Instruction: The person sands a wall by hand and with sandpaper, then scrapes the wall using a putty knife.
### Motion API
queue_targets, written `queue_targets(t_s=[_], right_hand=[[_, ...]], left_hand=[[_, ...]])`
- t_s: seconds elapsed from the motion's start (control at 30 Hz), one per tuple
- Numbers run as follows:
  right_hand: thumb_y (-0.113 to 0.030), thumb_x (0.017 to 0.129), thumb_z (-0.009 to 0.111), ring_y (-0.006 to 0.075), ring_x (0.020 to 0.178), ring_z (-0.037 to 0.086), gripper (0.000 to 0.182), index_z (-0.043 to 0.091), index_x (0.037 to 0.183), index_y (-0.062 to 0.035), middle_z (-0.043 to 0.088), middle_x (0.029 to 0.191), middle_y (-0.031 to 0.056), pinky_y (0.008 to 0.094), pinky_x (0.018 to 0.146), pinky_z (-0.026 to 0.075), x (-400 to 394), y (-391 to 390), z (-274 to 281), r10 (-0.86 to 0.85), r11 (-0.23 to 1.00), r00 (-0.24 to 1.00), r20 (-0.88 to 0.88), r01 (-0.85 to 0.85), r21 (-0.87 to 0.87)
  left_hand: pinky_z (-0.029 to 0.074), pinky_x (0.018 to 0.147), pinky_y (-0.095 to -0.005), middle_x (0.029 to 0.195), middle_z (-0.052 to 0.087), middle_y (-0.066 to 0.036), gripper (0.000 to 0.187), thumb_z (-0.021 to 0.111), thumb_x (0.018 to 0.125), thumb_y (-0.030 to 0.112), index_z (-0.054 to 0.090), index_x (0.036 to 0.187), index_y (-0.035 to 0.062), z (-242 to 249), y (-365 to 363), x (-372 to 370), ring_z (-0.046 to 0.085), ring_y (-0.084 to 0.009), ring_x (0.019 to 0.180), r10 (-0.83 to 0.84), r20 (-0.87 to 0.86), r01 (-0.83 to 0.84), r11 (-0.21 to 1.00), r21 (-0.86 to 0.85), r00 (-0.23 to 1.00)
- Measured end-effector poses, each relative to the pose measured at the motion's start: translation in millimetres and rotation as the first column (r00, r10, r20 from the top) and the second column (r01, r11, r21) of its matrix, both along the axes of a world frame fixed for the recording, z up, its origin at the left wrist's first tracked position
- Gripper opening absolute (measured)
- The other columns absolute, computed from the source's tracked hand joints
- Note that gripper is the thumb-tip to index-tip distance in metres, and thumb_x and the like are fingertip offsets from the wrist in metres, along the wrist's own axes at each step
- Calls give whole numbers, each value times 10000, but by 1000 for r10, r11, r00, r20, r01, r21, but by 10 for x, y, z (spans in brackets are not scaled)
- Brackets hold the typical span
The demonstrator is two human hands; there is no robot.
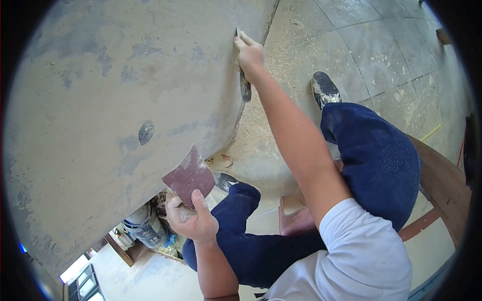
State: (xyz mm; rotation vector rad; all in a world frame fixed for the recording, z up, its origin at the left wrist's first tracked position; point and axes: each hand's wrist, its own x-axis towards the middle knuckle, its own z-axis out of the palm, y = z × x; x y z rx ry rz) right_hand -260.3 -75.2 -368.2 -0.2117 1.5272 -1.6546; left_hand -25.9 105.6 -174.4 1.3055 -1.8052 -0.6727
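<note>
A worker in a white shirt (366, 251) and dark blue trousers (374, 155) sits beside a broad grey plastered wall (95, 105), a tool in one hand and an abrasive sheet in the other. The right hand (251, 57), at the end of an outstretched arm, is closed around a scraper (245, 89) at the wall's edge, its dark handle jutting out below the fist and its slim tip showing past the fingers; whether the tip touches the wall cannot be told. The left hand (196, 220), pale with dust, pinches a reddish-brown sheet of sandpaper (190, 175) between thumb and fingers, the piece slightly curved, one corner pointing up in front of the wall. Darker patches mottle the plaster, among them a small dark oval spot (146, 132). Pale crumbs litter the tiled floor (371, 55) along the wall's edge, near a dark shoe (325, 89) streaked with white. A grimy bucket (148, 228) stands beyond the left hand, while a curved piece of brown wooden furniture (444, 185) stands behind the worker's knee.
</note>
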Motion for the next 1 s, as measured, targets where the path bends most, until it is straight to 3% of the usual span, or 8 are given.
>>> queue_targets(t_s=[0.17,0.23,0.33,0.43,0.5,0.57,0.67,1.0], right_hand=[[-217,954,534,63,422,385,419,490,1349,-86,560,687,16,230,391,347,58,277,230,92,995,995,27,-93,22],[-224,926,549,231,1032,627,461,484,1335,-22,647,1135,176,320,885,465,418,388,-62,144,988,983,-112,-148,-33],[-212,925,544,268,1272,467,460,480,1330,-6,519,1324,198,342,1049,343,357,244,55,25,996,999,-31,-28,-83],[-213,925,548,259,1216,523,459,483,1330,-9,563,1279,191,331,1011,382,-180,-53,406,-71,990,991,-113,57,-127],[-220,920,557,268,1266,475,458,494,1319,-3,531,1316,191,328,1047,339,-441,14,691,46,999,976,212,-39,-34],[-232,918,567,235,992,641,453,511,1314,-20,659,1081,177,314,861,478,-341,116,500,129,991,992,11,-129,-22],[-245,919,572,81,420,405,439,528,1317,-66,500,643,2,261,398,367,-192,92,336,87,987,954,-286,-121,-102],[-223,926,578,89,419,421,428,526,1319,-61,477,756,26,258,370,341,-432,77,944,117,974,987,-107,-135,-179]], left_hand=[[429,780,-291,915,559,-110,120,587,843,-17,476,886,-2,34,9,95,537,-171,834,-20,78,18,1000,20,997],[429,773,-294,911,557,-111,126,590,842,-14,471,881,-2,31,-23,117,536,-173,834,22,46,-24,999,43,999],[434,748,-305,896,560,-121,131,598,831,-15,475,879,-8,78,8,46,542,-189,828,1,8,-1,1000,16,1000],[438,748,-313,886,563,-126,134,599,824,-17,473,869,-11,106,52,65,547,-199,812,-77,124,87,994,-72,989],[442,744,-319,883,569,-132,131,599,818,-18,475,860,-14,157,78,103,549,-203,802,-65,127,72,996,-50,990],[444,740,-316,898,572,-127,120,596,825,-14,484,867,-15,153,56,118,549,-195,808,-26,40,27,999,-47,999],[442,737,-309,905,567,-122,122,592,832,-9,474,861,-11,206,55,-17,549,-194,813,17,-74,-18,1000,-18,997],[422,706,-276,871,561,-89,146,606,834,-21,463,840,6,180,14,-2,517,-141,799,58,-152,-50,997,55,987]])
